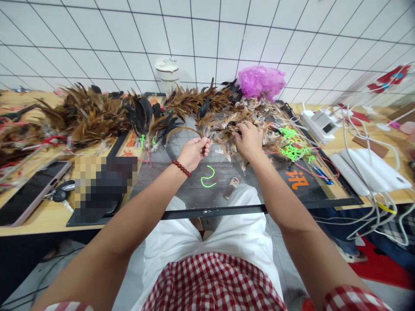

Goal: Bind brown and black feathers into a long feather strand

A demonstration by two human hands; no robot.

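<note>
Above glass tabletop (227, 196), feather bunch (203, 128) sits in grip of left hand (193, 152).

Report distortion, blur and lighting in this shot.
Head view: wide-angle lens bows the tile lines on the wall; lighting even, no hard shadows; a pixelated block masks something left of the left hand; feathers by the right hand look sharp.

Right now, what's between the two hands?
Head view: loose brown feathers on the glass top, filling the gap between left hand and right hand.
</note>
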